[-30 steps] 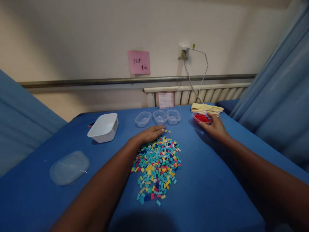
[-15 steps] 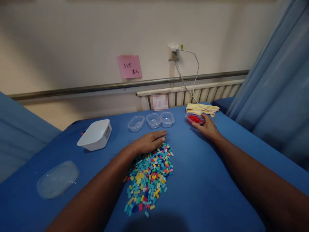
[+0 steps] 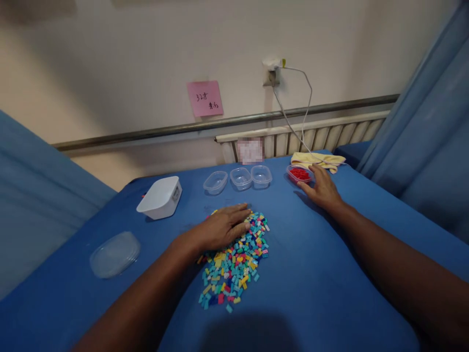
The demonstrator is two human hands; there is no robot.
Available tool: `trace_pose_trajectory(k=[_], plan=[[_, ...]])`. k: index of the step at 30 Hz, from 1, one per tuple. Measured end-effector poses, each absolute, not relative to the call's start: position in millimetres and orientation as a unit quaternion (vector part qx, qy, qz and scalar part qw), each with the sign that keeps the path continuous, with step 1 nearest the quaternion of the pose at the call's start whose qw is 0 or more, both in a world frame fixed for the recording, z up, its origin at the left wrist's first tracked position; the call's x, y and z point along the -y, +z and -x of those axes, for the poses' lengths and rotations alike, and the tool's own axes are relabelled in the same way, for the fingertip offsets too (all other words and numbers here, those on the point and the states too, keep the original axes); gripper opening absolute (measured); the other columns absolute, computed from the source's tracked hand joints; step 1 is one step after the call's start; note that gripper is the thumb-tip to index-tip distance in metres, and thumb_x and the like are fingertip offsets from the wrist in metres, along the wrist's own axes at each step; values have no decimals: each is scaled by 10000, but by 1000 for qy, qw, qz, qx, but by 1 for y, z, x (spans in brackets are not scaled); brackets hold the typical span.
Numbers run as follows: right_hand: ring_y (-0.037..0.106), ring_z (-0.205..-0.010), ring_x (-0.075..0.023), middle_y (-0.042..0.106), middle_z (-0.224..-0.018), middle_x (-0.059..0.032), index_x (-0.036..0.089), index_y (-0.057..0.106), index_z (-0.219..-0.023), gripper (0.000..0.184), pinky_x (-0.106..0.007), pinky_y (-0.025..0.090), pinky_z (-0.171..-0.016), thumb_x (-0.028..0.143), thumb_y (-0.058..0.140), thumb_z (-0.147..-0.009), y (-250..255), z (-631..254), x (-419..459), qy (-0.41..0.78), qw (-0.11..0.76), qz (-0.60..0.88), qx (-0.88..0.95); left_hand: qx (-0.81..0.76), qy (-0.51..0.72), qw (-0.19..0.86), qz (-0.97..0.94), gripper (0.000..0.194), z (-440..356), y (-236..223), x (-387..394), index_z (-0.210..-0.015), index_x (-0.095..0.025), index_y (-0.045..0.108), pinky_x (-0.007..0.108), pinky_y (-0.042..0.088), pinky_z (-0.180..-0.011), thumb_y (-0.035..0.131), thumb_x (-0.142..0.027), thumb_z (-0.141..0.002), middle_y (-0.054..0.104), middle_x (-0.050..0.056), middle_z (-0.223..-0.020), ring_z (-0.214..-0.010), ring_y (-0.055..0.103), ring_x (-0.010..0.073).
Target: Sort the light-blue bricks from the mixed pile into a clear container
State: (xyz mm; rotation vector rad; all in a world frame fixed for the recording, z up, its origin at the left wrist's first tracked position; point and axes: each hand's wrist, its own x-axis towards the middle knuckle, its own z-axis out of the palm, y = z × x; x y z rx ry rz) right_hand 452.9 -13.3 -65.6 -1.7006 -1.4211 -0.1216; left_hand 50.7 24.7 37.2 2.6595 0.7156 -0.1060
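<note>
Fingers (image 3: 234,215) of left hand (image 3: 222,228) extended, nearly together, palm down over pile of small multicoloured plastic bricks (image 3: 234,266) on blue-covered counter (image 3: 311,274). Right hand (image 3: 324,191) outstretched, thumb and fingers parted beside small clear plastic tub (image 3: 289,179) of red pieces (image 3: 299,173); contact unclear.

A pink note (image 3: 205,99) with dark handwriting is stuck to the pale wall (image 3: 139,58) above a metal rail (image 3: 164,130). Right of it, a white cord (image 3: 311,90) hangs from a socket (image 3: 266,78), passing the rail and a ribbed radiator (image 3: 320,139) down to a rumpled yellow cloth (image 3: 306,159). A small blurred sheet (image 3: 251,150) stands before the radiator. Blue curtains (image 3: 432,137) frame both sides.
</note>
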Motion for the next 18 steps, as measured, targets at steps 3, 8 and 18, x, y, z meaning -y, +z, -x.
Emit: trace_pose_trajectory(k=[3,8,18], plan=[[485,-1558,-392,563,-1644,-208,169,570,-1562,667,-613,382,-1296,524,612,-999,-56,-429,27,-34,441,639,629,-283,-44,165,-944,814,-32,33,-9,-1752,-248,362,548,136,-1389,337,-749,-1111,241,84,-1813,-1696,222,333],[797,-1019,-328,816,-1267,-120,260,545,-1606,654,-484,649,-903,505,628,-1006,-54,-381,20,72,378,625,679,-290,-13,142,-946,796,-25,28,27,-1761,-278,340,633,72,-1380,327,-744,-1115,181,94,-1827,-1708,164,354],[761,-884,-299,830,-928,-109,200,802,-987,470,-381,547,-792,548,496,-1066,-36,-365,-39,95,332,661,666,-243,65,89,-964,646,-30,-2,45,-1643,-296,545,634,182,-1360,386,-669,-1140,389,95,-1765,-1657,332,346]])
